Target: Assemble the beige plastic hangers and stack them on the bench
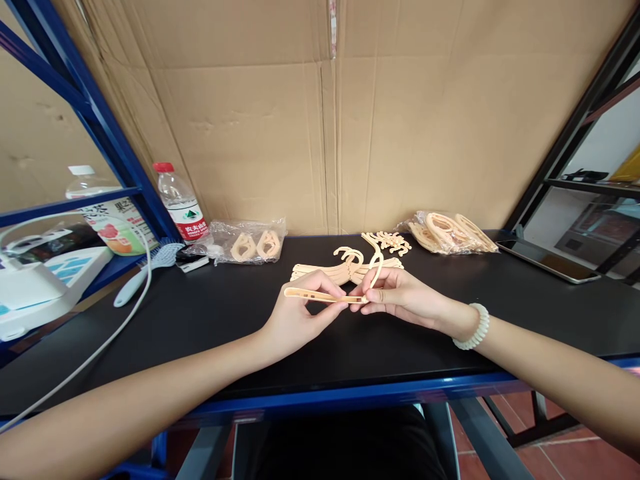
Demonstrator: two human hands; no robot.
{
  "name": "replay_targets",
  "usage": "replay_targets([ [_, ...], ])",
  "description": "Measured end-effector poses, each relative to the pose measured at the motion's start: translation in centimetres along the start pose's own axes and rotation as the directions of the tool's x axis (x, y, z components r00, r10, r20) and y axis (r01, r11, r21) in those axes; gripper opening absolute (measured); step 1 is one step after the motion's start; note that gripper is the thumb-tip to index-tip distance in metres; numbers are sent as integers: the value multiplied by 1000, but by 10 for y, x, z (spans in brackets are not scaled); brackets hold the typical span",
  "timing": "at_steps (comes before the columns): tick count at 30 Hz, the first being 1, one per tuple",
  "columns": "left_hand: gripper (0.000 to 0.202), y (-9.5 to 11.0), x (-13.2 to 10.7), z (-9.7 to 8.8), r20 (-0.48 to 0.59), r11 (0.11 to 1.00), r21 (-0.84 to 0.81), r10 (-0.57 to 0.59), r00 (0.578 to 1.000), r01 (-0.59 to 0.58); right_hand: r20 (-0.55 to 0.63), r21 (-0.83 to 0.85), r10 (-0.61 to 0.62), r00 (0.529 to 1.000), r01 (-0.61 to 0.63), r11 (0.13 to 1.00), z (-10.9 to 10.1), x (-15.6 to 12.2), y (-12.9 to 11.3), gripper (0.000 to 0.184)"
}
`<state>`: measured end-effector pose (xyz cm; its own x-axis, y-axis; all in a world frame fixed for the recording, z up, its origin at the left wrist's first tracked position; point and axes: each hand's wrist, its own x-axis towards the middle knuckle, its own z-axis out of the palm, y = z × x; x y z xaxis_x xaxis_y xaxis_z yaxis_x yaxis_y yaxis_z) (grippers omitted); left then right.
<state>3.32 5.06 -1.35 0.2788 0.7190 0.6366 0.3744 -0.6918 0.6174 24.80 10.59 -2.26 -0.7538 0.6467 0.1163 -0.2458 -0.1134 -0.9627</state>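
A beige hanger piece (315, 295), narrow and slotted, is pinched between the thumb and fingers of my left hand (297, 319). Its right end meets the fingertips of my right hand (404, 298), which are closed round a curved beige hanger hook (376, 272). The hook stands up from that end; my fingers hide whether the two are joined. Just behind my hands lies a stack of beige hangers (325, 271) with their hooks upward. Loose beige hooks (395, 241) are heaped behind the stack.
At the back right lie a clear bag of beige parts (445, 233) and a tablet (549, 260). Another bag (250, 245), a red-capped bottle (181, 207), a hairbrush (150, 269) and a white cable (120, 327) are on the left. Cardboard (250, 133) walls the back.
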Motion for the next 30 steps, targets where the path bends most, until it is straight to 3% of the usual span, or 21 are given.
replay_targets([
  [17,9,5,-3,2,-29,998,-5,58,998,-58,-67,-59,-88,994,84,995,7,-1,1,22],
  [30,9,1,-2,4,34,990,-130,-50,998,54,-127,-167,-116,985,94,981,7,2,5,22],
])
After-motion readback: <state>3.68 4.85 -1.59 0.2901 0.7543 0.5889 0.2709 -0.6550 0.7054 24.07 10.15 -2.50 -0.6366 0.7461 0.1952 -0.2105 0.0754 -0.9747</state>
